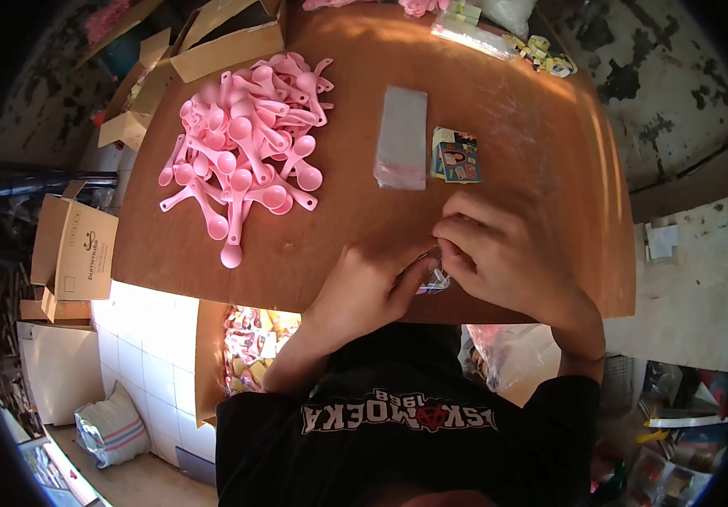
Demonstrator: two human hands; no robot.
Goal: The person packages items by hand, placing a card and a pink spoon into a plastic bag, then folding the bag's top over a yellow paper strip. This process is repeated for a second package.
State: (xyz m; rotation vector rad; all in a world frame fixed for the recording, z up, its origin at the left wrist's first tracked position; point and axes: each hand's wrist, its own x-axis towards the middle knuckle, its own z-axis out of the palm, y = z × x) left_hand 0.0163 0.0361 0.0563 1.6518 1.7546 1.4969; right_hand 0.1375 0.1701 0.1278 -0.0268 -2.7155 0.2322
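My left hand [369, 286] and my right hand [492, 245] meet near the table's front edge, fingers pinched together. Between them is a small clear plastic packet [436, 284], mostly covered by the fingers; its contents are too small to make out. Just beyond my right hand lies a little stack of printed cards [456, 155]. Beside the cards is a pile of flat clear plastic bags [401, 138]. To the left, a large heap of pink measuring spoons [250, 135] spreads over the wooden table [347, 228].
An open cardboard box [227, 40] stands at the table's far left corner. Plastic packs [475, 38] and yellow pieces [541, 56] lie at the far right. Below the front edge, a box of wrapped packets [254, 342] sits left of my body. A white sack [114, 425] rests on the floor.
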